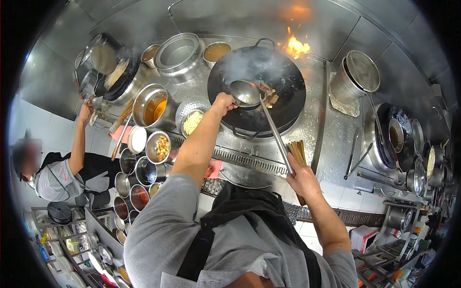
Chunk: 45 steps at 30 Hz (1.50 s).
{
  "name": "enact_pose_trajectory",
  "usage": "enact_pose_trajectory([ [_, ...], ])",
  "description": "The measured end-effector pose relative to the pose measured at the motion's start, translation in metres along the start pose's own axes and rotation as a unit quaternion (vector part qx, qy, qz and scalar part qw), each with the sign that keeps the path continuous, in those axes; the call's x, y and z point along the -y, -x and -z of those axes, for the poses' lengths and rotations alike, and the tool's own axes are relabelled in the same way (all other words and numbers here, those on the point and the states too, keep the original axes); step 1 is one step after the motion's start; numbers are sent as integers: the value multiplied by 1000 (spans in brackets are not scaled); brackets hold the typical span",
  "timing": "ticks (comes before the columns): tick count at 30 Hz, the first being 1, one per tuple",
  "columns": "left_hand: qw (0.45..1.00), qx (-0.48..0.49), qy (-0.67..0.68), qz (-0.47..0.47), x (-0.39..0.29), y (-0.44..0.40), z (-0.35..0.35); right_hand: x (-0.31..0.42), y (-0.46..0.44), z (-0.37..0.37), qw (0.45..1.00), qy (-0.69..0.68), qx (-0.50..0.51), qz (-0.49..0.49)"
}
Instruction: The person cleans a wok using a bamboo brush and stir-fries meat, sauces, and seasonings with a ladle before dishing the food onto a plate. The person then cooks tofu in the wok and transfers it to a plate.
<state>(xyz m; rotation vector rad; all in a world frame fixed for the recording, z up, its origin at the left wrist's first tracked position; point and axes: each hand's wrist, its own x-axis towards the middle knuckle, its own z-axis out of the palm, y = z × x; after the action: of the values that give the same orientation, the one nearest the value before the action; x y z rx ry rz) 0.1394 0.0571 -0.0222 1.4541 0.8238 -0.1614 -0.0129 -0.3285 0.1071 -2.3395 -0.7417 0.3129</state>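
My left hand is closed at the rim of a round metal bowl tilted over a black wok. A little pale matter lies in the bowl. My right hand grips a long metal utensil handle, seemingly a ladle's, whose far end meets the bowl's right edge; its head cannot be made out. Brown food pieces lie in the wok beside that end, under smoke or steam. A bundle of thin bamboo sticks passes by my right hand; whether it is held too, I cannot tell.
Flames rise behind the wok. A lidded pot, a pot of orange liquid and a colander of pale shreds stand left. Several ingredient tins sit nearer. A strainer rests right. Another person works at far left.
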Motion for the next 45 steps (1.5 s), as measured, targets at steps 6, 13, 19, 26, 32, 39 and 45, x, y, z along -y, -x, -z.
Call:
enact_pose_trajectory([
  [6,996,-38,-79,-1,-20,17,4,-11,5,22,998,30,-39,-43],
  [13,801,-229,-517,-194,-48,35,-24,-49,66,42,993,4,-104,-59],
  [19,697,-270,-559,-359,-59,47,-34,-99,127,25,989,-28,-104,-98],
  [26,630,-367,-467,-500,-89,152,-44,-143,133,38,996,-9,-76,-50],
  [32,691,-340,-474,-426,-9,129,-63,-150,79,33,999,-1,-36,-11],
  [39,816,-497,-156,-249,100,195,2,-149,50,28,995,-6,-19,97],
  [45,757,-524,380,-86,312,413,59,-66,10,17,930,-321,178,5],
])
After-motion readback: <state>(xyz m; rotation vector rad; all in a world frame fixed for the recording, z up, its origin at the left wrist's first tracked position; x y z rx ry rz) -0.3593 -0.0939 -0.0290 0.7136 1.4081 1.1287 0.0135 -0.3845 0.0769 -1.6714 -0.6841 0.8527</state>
